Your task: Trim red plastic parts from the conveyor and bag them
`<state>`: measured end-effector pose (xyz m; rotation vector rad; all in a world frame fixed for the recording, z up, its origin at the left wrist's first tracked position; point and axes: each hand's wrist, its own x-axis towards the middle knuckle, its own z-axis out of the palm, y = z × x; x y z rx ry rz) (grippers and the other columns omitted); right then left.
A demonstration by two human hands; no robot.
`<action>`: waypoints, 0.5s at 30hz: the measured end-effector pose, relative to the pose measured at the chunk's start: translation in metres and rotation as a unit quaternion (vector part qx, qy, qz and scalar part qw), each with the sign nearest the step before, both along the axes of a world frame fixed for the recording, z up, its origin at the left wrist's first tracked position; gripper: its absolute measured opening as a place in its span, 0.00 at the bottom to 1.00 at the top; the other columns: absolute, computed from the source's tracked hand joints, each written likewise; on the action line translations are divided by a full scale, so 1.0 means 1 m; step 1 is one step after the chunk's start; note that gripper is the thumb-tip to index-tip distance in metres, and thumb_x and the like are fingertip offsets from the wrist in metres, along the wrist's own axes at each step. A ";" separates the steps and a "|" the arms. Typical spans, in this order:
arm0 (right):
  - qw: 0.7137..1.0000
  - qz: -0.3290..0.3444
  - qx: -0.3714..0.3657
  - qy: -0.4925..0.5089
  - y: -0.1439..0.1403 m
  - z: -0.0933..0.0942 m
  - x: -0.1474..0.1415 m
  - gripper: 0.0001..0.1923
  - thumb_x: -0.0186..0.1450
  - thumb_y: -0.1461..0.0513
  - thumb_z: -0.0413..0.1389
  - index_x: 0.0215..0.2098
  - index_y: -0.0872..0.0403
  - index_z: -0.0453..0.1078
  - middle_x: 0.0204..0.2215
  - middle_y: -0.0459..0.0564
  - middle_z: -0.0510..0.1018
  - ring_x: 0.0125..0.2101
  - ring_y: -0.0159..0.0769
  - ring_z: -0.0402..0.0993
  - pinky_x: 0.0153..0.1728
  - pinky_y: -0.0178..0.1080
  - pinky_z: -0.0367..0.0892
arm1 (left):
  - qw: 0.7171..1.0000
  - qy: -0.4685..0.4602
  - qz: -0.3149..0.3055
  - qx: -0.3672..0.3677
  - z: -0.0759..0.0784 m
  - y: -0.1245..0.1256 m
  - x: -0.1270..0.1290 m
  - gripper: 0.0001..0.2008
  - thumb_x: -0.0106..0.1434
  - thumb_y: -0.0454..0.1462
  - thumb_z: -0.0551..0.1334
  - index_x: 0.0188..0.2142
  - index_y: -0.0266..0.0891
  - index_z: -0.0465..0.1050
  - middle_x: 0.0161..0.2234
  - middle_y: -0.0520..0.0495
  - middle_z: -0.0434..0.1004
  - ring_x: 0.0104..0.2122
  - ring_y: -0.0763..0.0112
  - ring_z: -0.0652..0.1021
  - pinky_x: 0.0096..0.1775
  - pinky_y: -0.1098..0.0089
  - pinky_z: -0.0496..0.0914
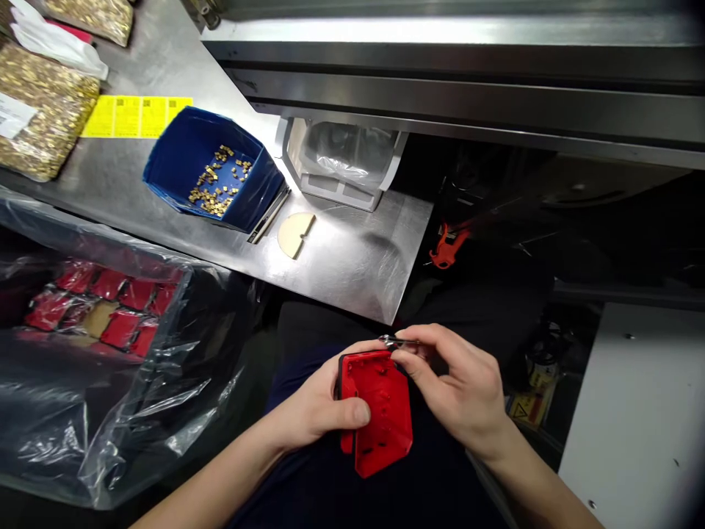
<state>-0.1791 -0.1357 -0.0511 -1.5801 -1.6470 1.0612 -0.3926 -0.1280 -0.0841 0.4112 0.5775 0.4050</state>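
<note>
Low in the head view, over my lap, my left hand (316,408) grips a red plastic housing (388,419). Its thumb presses on the inside wall, and the hollow, with small posts in it, faces up. A black edge runs along the housing's left and upper side. My right hand (465,386) pinches a small slim metal tool (394,341) between thumb and fingers, at the housing's upper right corner. The tool's kind cannot be made out, since the fingers cover much of it. Whether its tip touches the rim is unclear.
On the metal table (363,257) stand a blue bin (176,150) with small brass pieces (212,197) and a grey bin (341,192) holding clear bags. A beige half-disc (291,234) lies near the edge. Left below, a plastic-lined box (190,308) holds red parts (118,327). Orange-handled cutters (447,248) hang at right.
</note>
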 end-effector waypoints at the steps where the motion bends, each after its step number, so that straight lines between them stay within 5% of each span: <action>1: 0.998 -0.038 -0.056 0.009 -0.003 0.004 -0.001 0.07 0.70 0.61 0.61 0.46 0.50 0.75 0.34 0.44 0.82 0.29 0.29 0.77 0.31 0.31 0.74 | 1.000 0.003 0.008 -0.003 0.000 -0.002 0.000 0.42 0.59 0.51 0.74 0.67 0.41 0.61 0.59 0.35 0.71 0.55 0.51 0.75 0.59 0.53 0.66; 5: 0.965 -0.036 -0.249 0.070 -0.013 0.017 -0.015 0.06 0.69 0.56 0.61 0.39 0.50 0.74 0.24 0.41 0.78 0.21 0.28 0.73 0.21 0.29 0.68 | 1.000 0.008 0.007 -0.026 0.002 -0.008 -0.001 0.50 0.55 0.50 0.76 0.70 0.46 0.53 0.61 0.33 0.70 0.57 0.47 0.75 0.61 0.47 0.64; 15: 0.937 -0.026 -0.331 0.106 -0.018 0.029 -0.034 0.03 0.67 0.59 0.58 0.36 0.49 0.71 0.25 0.42 0.82 0.23 0.34 0.79 0.20 0.30 0.65 | 0.999 0.036 -0.001 -0.011 0.011 -0.009 0.000 0.53 0.52 0.45 0.79 0.70 0.49 0.53 0.55 0.39 0.76 0.51 0.57 0.80 0.54 0.61 0.72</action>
